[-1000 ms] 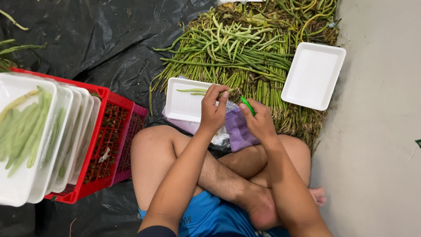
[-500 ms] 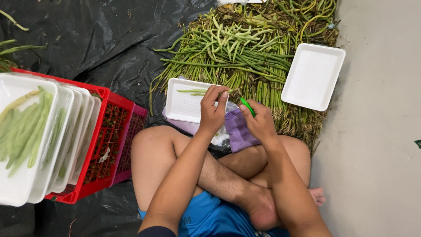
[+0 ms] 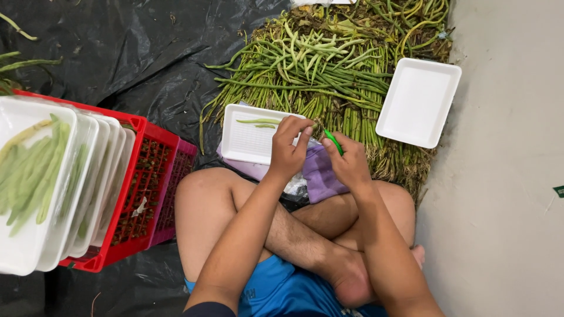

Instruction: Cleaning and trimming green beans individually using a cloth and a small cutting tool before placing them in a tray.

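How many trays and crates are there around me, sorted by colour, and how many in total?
Separate white foam trays: 2, one in front of the left hand holding a few beans, one empty on the bean pile
Stacked white trays in the crate: too overlapped to count
Red crates: 1
Magenta crates: 1
Total, leaving out the stack: 4

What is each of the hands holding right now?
Left hand: closed, contents cannot be told.
Right hand: closed on a green tool.
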